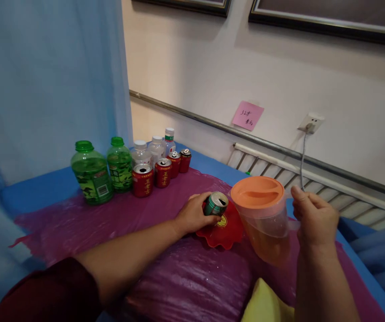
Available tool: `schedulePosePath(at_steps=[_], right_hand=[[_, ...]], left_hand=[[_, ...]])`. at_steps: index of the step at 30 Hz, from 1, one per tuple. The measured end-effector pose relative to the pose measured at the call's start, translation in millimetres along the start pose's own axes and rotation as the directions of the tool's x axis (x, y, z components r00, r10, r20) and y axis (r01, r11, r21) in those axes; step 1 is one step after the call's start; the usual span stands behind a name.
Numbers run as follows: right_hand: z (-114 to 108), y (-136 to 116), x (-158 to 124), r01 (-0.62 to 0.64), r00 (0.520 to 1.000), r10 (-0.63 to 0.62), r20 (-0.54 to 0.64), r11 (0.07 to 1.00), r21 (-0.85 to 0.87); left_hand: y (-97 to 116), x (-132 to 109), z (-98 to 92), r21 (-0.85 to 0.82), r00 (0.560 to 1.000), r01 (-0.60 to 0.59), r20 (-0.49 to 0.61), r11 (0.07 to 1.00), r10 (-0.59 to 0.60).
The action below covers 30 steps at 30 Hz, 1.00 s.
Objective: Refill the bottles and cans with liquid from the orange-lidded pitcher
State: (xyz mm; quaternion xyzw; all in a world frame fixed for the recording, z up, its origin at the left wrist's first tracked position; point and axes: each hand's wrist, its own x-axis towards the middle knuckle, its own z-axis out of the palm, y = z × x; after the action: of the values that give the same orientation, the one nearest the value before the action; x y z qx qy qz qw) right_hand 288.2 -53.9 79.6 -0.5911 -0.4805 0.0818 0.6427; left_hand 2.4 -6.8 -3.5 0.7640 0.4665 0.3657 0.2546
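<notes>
My left hand [194, 215] is wrapped round a green drink can [216, 204] with an opened top, held tilted over a red scalloped plate [222, 232]. My right hand [314, 218] grips the handle of a clear plastic pitcher [266, 223] with an orange lid [257, 192]. The pitcher holds amber liquid and hangs tilted just right of the can, above the purple plastic sheet [165, 286].
At the back left stand two green bottles [93, 172], three clear white-capped bottles [152, 151] and several red cans [142, 180] in a row. A blue curtain hangs left. A yellow object [266, 304] lies near the front. A radiator and wall socket are behind right.
</notes>
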Motion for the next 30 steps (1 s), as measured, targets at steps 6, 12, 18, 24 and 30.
schedulePosePath(at_steps=[6,12,18,24,30], right_hand=[[5,25,12,-0.105,0.984,0.144,-0.106,0.945,0.310],[12,43,17,-0.203,0.945,0.292,-0.148,0.877,0.435],[11,58,21,-0.219,0.933,0.320,-0.164,0.867,0.447],[8,70,27,-0.214,0.923,0.329,-0.200,0.872,0.441],[5,77,33,-0.162,0.905,0.292,-0.311,0.910,0.381]], left_hand=[[-2,1,-1.0,-0.004,1.000,0.012,0.007,1.000,-0.012],[2,2,-3.0,-0.001,0.999,0.030,0.019,1.000,-0.030],[5,2,-5.0,-0.002,0.999,0.025,0.020,1.000,-0.025],[2,3,-5.2,0.024,1.000,0.022,0.019,0.999,-0.023],[1,4,-6.2,0.043,0.999,0.016,0.049,0.999,-0.018]])
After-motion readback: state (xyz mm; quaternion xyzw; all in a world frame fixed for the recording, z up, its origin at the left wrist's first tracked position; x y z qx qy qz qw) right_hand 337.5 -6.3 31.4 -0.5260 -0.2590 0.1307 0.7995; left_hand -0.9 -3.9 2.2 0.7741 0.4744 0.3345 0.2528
